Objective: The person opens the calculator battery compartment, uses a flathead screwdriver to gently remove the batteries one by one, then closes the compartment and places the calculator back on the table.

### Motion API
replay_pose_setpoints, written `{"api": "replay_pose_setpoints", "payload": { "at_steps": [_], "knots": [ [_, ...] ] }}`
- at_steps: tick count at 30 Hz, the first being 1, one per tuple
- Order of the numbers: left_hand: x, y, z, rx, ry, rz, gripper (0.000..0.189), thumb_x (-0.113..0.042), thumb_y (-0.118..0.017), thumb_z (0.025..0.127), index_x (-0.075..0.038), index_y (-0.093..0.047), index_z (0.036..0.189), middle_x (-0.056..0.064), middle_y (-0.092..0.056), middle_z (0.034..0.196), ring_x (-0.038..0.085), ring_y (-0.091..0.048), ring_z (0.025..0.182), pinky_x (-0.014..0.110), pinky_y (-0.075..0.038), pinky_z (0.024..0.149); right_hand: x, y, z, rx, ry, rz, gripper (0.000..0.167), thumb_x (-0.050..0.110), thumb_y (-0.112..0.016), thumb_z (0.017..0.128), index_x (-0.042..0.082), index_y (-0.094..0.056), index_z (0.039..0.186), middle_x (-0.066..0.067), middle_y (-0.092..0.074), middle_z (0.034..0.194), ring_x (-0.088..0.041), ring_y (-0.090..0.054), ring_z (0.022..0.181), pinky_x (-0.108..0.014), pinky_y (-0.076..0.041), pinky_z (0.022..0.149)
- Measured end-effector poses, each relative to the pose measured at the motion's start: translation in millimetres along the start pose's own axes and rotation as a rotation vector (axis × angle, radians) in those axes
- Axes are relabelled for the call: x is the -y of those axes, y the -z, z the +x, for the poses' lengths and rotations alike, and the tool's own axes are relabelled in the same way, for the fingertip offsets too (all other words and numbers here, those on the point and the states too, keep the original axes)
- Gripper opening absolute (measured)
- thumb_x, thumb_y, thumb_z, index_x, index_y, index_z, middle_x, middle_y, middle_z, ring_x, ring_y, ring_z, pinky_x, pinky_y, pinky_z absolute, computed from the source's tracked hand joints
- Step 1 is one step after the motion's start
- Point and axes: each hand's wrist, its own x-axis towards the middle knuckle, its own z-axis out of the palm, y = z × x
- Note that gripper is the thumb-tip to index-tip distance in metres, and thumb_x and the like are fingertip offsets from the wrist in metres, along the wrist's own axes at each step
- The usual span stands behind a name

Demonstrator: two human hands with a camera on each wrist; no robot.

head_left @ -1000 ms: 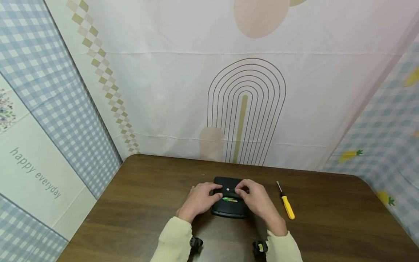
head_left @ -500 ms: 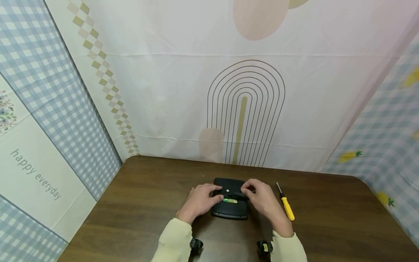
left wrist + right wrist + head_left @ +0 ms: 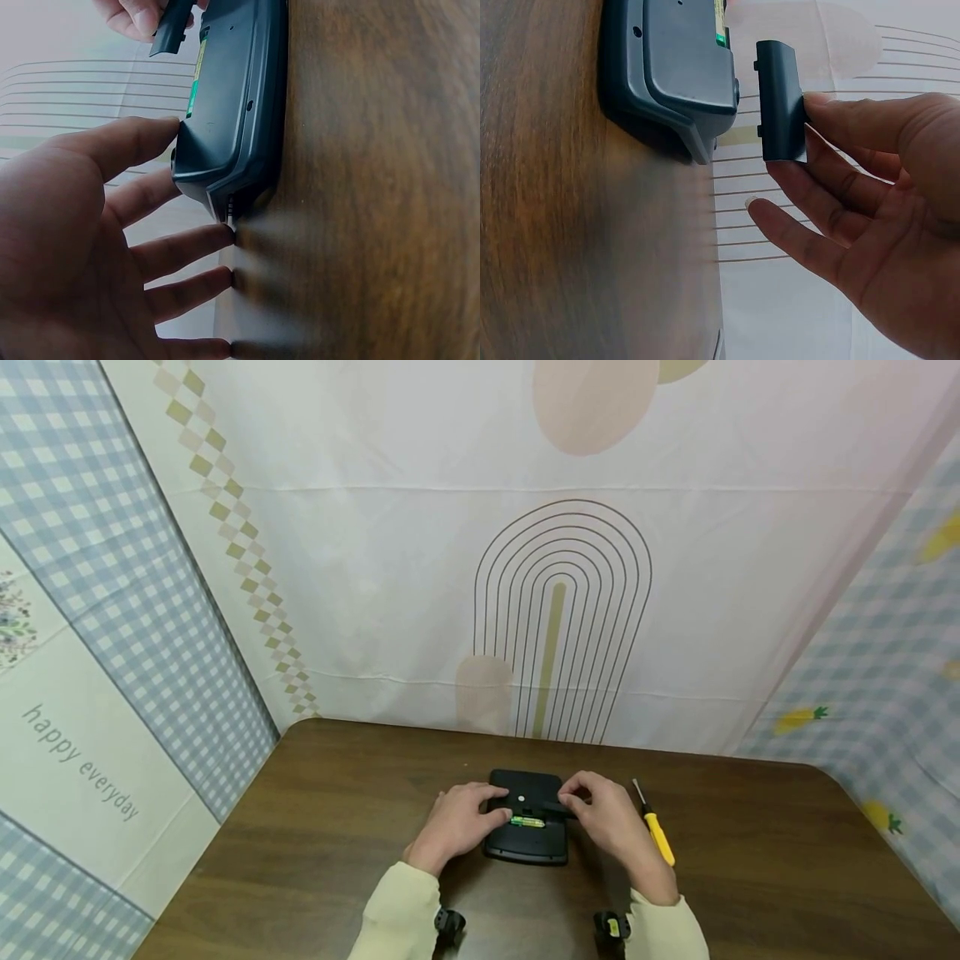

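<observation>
A black device (image 3: 527, 847) like a desk calculator lies on the table, its back with the battery bay up. A green and yellow battery (image 3: 527, 822) shows in the slot. My left hand (image 3: 461, 814) rests thumb and index finger on the device's left side; in the left wrist view the other fingertips touch the table. Above the device's right edge, my right hand (image 3: 600, 806) pinches the black battery cover (image 3: 781, 101) between thumb and fingers. The right wrist view shows this cover apart from the device, with small tabs along one side.
To the right of my right hand lies a screwdriver (image 3: 657, 837) with a yellow handle, its tip pointing away. Behind the brown wooden table (image 3: 337, 827) hangs a patterned white cloth (image 3: 375, 568). Blue checked cloths hang at both sides.
My right hand has moved to the right with the battery cover, away from the battery slot. The left hand stays on the device's left side.
</observation>
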Motion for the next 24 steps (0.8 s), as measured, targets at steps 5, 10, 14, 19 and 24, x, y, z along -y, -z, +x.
{"api": "replay_pose_setpoints", "payload": {
  "at_steps": [5, 10, 14, 19, 24],
  "knots": [
    [0.5, -0.4, -0.6, -0.003, -0.001, -0.007, 0.041, -0.035, -0.07, 0.101, -0.015, -0.074, 0.137, 0.012, -0.067, 0.141, 0.038, -0.057, 0.136, 0.08, -0.027, 0.112, -3, 0, -0.4, -0.002, -0.001, -0.014, 0.004, 0.002, -0.075, 0.097, 0.005, -0.073, 0.099, -0.004, -0.071, 0.098, -0.02, -0.062, 0.083, -0.043, -0.056, 0.077],
    [0.2, 0.0, -1.2, -0.009, -0.01, -0.007, 0.041, -0.034, -0.07, 0.101, -0.015, -0.074, 0.137, 0.012, -0.067, 0.141, 0.038, -0.057, 0.136, 0.08, -0.027, 0.112, -6, 3, -0.2, 0.003, -0.008, -0.029, 0.004, 0.005, -0.075, 0.098, 0.004, -0.073, 0.101, -0.004, -0.071, 0.099, -0.02, -0.062, 0.084, -0.043, -0.055, 0.077],
    [-0.4, 0.6, -0.9, -0.011, -0.015, -0.005, 0.041, -0.034, -0.07, 0.101, -0.015, -0.074, 0.137, 0.012, -0.067, 0.141, 0.039, -0.057, 0.136, 0.08, -0.027, 0.112, -9, 8, 0.1, -0.003, -0.022, -0.038, 0.006, 0.007, -0.076, 0.099, 0.003, -0.073, 0.102, -0.004, -0.071, 0.098, -0.021, -0.063, 0.085, -0.046, -0.055, 0.078],
    [-1.0, 0.9, -0.9, -0.003, -0.008, -0.01, 0.041, -0.034, -0.07, 0.101, -0.015, -0.074, 0.137, 0.012, -0.067, 0.141, 0.039, -0.056, 0.137, 0.08, -0.027, 0.112, -16, 14, -1.3, 0.006, -0.03, -0.049, 0.003, 0.005, -0.073, 0.099, 0.004, -0.074, 0.102, -0.006, -0.072, 0.098, -0.025, -0.067, 0.088, -0.065, -0.044, 0.106],
    [-1.4, 1.3, -1.9, 0.004, -0.008, -0.008, 0.041, -0.034, -0.07, 0.102, -0.015, -0.073, 0.137, 0.012, -0.067, 0.142, 0.039, -0.056, 0.137, 0.079, -0.027, 0.112, -21, 17, -2.3, 0.023, -0.041, -0.053, 0.004, 0.005, -0.073, 0.099, 0.001, -0.074, 0.102, -0.005, -0.072, 0.096, -0.027, -0.068, 0.09, -0.069, -0.024, 0.119]
  ]
}}
